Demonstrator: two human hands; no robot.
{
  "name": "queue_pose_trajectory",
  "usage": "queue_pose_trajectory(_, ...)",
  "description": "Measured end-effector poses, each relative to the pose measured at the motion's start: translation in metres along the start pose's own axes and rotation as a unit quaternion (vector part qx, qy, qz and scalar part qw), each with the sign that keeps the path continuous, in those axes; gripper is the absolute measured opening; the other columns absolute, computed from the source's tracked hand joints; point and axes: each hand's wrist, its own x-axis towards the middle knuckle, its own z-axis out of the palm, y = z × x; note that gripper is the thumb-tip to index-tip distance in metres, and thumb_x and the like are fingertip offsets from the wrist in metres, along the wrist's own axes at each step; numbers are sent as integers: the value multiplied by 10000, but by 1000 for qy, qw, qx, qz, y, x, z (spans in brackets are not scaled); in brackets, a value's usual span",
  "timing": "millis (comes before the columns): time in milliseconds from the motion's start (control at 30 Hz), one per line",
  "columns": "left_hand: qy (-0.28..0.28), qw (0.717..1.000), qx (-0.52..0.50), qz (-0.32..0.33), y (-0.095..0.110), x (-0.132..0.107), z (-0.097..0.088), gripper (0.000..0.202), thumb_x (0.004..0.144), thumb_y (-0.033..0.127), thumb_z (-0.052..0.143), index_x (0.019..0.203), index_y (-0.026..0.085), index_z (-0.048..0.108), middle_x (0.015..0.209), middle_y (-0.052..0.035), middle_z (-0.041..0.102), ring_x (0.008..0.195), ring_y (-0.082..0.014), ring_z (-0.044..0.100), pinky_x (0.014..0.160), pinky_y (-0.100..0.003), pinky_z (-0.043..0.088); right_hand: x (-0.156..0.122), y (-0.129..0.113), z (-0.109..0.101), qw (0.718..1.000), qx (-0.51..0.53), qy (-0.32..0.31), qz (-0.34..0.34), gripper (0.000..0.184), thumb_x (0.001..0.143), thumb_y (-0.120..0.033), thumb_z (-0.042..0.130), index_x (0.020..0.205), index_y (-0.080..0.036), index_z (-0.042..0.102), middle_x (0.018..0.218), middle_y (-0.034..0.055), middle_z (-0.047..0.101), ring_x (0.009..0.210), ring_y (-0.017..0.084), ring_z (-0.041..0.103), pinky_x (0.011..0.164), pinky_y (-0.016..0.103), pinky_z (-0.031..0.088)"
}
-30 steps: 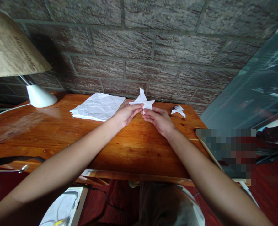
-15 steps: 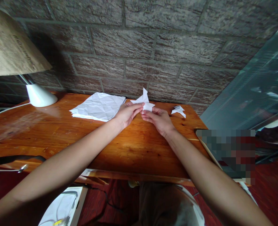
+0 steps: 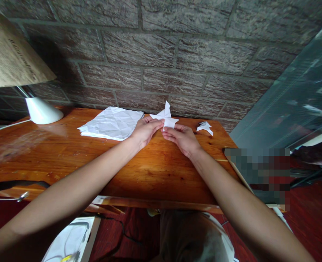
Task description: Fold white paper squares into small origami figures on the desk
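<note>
Between my two hands is a small piece of folded white paper, held just above the wooden table. My left hand pinches its left side, and my right hand grips its right and lower edge. Right behind it, partly hidden, a folded white paper figure with an upright point stands near the wall. Off to the right lies another small folded paper figure. A stack of creased white paper sheets rests beside my left hand.
The wooden table backs onto a brick wall. A lamp with a white base stands at the left. A pixelated flat object sits at the right edge. Below the table is an open white drawer or box.
The whole view has shifted slightly, so things sit a little further left. Both hands keep their hold on the folded paper, with hardly any finger movement.
</note>
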Motion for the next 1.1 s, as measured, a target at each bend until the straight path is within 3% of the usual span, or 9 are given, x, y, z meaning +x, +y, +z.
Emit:
queue_pose_trajectory(200, -4, 1000, 3, 22, -1, -1, 1, 266, 581, 86, 876, 562, 129, 615, 662, -25, 721, 686, -105, 670, 801, -252, 538, -1, -2, 2, 1000, 9, 12, 5, 68, 773, -115, 803, 806, -159, 762, 780, 25, 790, 681, 101, 727, 779, 240, 625)
queue_pose_trajectory(333, -22, 1000, 9, 19, -2, 0, -1, 200, 559, 78, 871, 626, 113, 687, 677, -26, 732, 666, -103, 664, 750, -239, 528, -1, -2, 3, 1000, 6, 6, 12, 74, 768, -118, 811, 802, -159, 759, 782, 31, 793, 689, 106, 729, 794, 251, 624)
queue_pose_trajectory(433, -1, 1000, 4, 2, -1, 1, -1, 195, 552, 43, 853, 582, 107, 671, 658, -31, 724, 663, -96, 663, 746, -224, 526, -1, -2, 2, 1000, 5, -1, 18, 70, 775, -112, 797, 812, -159, 761, 788, 31, 793, 691, 104, 730, 789, 241, 618)
queue_pose_trajectory(833, 6, 1000, -6, -21, 0, 1, -1, 256, 627, 72, 872, 580, 131, 628, 627, 4, 691, 622, -74, 632, 722, -203, 522, 0, -2, 1, 1000, 5, 0, 20, 78, 757, -123, 807, 796, -171, 760, 774, 24, 792, 688, 104, 731, 784, 229, 618)
queue_pose_trajectory(1100, -49, 998, 24, -11, -6, 0, 0, 183, 636, 123, 866, 618, 109, 685, 636, -12, 688, 603, -81, 605, 651, -210, 484, -1, -3, 1, 1000, 7, 0, 28, 78, 800, -101, 755, 821, -176, 762, 788, 24, 798, 699, 101, 735, 785, 223, 617)
